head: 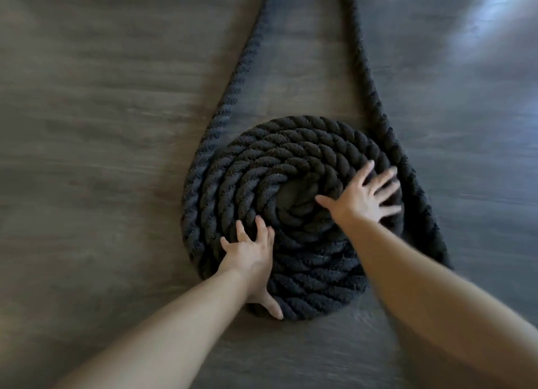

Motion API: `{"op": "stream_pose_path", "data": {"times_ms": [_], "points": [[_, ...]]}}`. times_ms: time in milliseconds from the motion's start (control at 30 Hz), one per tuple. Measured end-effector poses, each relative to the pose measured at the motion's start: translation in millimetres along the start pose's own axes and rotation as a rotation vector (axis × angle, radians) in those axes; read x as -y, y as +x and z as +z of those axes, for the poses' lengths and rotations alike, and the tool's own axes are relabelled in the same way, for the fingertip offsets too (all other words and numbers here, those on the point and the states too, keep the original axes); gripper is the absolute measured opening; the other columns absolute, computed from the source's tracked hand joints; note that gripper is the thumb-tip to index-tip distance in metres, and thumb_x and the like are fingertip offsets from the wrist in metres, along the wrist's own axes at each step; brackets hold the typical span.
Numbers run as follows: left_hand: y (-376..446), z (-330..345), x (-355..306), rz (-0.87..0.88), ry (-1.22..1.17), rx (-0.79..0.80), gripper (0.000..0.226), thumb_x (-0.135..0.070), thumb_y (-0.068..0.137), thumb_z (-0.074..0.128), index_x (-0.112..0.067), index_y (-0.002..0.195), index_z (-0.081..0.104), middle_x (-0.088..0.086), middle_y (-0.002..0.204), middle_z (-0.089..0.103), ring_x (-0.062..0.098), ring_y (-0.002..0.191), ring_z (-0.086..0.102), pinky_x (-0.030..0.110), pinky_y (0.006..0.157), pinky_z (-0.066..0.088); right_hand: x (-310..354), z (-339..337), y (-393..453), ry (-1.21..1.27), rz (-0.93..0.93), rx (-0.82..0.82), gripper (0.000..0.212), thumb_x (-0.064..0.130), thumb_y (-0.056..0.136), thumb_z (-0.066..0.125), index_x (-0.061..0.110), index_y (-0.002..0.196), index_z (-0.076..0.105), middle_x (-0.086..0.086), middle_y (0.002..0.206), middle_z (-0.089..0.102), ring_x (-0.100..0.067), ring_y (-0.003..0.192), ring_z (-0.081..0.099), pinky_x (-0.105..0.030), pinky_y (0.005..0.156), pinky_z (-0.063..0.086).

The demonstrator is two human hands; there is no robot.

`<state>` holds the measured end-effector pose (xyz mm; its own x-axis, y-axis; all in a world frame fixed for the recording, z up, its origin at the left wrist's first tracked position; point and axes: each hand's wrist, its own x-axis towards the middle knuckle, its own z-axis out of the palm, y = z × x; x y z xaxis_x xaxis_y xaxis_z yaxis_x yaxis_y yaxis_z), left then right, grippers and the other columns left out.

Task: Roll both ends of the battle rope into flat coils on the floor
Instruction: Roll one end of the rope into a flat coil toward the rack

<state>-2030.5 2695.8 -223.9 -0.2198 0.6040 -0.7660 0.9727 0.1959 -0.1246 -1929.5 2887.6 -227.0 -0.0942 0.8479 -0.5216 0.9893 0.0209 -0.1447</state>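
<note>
A thick black battle rope lies on the floor, wound into a flat spiral coil [291, 167] of several turns in the middle of the view. One strand [241, 68] runs from the coil's left side up and away. A second strand [375, 97] passes close along the coil's right side, from the top of the view down to the lower right. My left hand [253, 257] lies flat on the coil's near left part, fingers spread, thumb at the near rim. My right hand [364, 196] presses flat on the coil's right part, fingers spread and blurred.
The grey-brown wood-look floor [102, 155] surrounds the coil on all sides. A bright patch of reflected light [495, 18] shows at the top right. No other objects are in view.
</note>
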Motion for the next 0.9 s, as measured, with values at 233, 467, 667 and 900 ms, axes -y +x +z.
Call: {"op": "stream_pose_path", "data": {"times_ms": [233, 467, 667, 900], "points": [[-2, -20, 0, 0.073, 0.281, -0.049, 0.155, -0.1, 0.06, 0.047, 0.011, 0.152, -0.01, 0.037, 0.16, 0.0, 0.061, 0.144, 0.005, 0.076, 0.112, -0.002, -4, 41, -49, 0.19, 0.37, 0.183, 0.143, 0.094, 0.06, 0.054, 0.02, 0.153, -0.026, -0.024, 0.156, -0.033, -0.045, 0.143, -0.028, -0.072, 0.111, 0.001], [51, -77, 106, 0.482, 0.553, -0.08, 0.166, -0.074, 0.054, 0.083, -0.018, 0.144, -0.044, 0.018, 0.152, -0.047, 0.046, 0.139, -0.04, 0.071, 0.113, -0.013, 1, 29, -39, 0.122, 0.382, 0.244, 0.148, 0.091, 0.059, 0.059, 0.013, 0.154, -0.023, -0.029, 0.155, -0.03, -0.048, 0.144, -0.024, -0.075, 0.109, 0.009], [81, -85, 140, 0.428, 0.514, 0.012, 0.165, -0.081, 0.053, 0.077, -0.018, 0.136, -0.051, 0.016, 0.145, -0.055, 0.045, 0.138, -0.041, 0.068, 0.117, -0.006, -2, 28, -23, 0.111, 0.314, 0.239, 0.146, 0.092, 0.061, 0.055, 0.01, 0.152, -0.025, -0.032, 0.152, -0.032, -0.048, 0.143, -0.026, -0.077, 0.107, 0.009], [80, -83, 139, 0.367, 0.412, 0.009, 0.163, -0.086, 0.052, 0.072, -0.014, 0.144, -0.042, 0.01, 0.143, -0.058, 0.043, 0.143, -0.035, 0.062, 0.121, 0.009, 5, 8, 3, 0.079, 0.243, 0.269, 0.149, 0.088, 0.06, 0.062, 0.011, 0.151, -0.027, -0.031, 0.15, -0.037, -0.045, 0.143, -0.03, -0.077, 0.107, 0.005]]}}
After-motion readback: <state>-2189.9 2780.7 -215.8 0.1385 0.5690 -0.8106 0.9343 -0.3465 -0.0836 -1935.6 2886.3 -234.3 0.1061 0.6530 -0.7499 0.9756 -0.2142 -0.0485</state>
